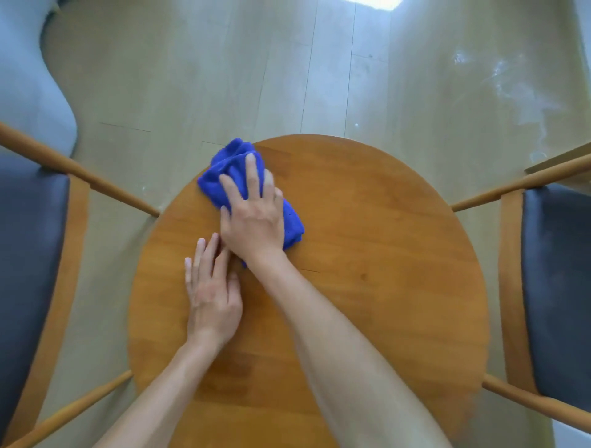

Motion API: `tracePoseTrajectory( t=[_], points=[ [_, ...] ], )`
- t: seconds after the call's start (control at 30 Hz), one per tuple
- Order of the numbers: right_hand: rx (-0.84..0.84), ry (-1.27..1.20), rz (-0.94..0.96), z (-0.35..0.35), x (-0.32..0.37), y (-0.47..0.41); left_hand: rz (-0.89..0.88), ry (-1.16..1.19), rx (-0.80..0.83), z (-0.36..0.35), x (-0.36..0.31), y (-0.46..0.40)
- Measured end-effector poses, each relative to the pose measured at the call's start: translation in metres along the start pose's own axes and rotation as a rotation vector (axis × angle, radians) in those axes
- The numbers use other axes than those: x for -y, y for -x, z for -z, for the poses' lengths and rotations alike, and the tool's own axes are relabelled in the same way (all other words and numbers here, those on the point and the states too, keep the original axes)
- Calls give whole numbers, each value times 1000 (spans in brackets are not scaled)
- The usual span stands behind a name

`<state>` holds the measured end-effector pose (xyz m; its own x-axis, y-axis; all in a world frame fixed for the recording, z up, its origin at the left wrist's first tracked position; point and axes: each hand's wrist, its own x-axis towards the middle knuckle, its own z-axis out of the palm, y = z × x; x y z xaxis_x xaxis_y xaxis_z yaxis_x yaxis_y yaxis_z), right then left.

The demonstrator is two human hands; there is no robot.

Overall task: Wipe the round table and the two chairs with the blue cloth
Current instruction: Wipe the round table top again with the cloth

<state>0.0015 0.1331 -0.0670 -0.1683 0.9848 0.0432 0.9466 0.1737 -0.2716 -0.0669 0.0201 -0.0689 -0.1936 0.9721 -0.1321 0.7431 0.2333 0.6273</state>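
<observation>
Head view: blue cloth (235,172) under right fingers (252,172).

floor (192,80) - pale wood planks | glare patch (377,3) - top edge

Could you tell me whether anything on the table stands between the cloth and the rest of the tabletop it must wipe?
Only the left hand, flat on the round table just nearside of the blue cloth under the right hand.

No legible text, seemingly.
</observation>
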Motion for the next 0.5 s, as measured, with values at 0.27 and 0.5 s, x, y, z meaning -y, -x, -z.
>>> tracePoseTrajectory(
  t=[0.27, 0.5],
  points=[
    [20, 5, 47, 44, -104, 53, -94, -216, 99, 13, 6, 6],
    [-82, 29, -839, 88, -165, 229, 34, -334, 245, 30, -8, 31]
  ],
)
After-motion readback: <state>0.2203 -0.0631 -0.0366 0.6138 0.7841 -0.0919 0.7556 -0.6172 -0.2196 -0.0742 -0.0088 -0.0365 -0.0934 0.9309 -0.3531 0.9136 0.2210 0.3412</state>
